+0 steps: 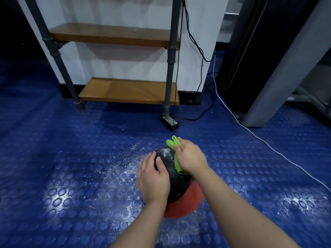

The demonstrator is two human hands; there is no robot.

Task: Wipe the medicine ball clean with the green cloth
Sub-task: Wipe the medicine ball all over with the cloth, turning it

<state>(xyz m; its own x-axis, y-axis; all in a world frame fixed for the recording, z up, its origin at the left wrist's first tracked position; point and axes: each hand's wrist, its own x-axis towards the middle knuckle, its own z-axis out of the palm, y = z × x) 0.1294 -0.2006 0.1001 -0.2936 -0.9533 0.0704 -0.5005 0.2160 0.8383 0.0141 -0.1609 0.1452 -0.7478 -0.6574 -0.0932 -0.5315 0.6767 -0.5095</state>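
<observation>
While the black-and-red medicine ball [165,156] sits on wet blue studded flooring [71,167], my left hand [154,178] spreads its fingers against it; my right hand [189,158] clutches crumpled green cloth [174,143] in its fingers.

no legible text anywhere

- Ball [168,163]: glossy black top with pale speckles, matt red below.
- Cloth [171,143]: soft green fabric, crumpled.
- Floor [71,176]: shiny blue studded rubbery sheet, wet-looking patches.
- Shelves [129,90]: smooth wood on matt grey metal pipes [169,68].
</observation>
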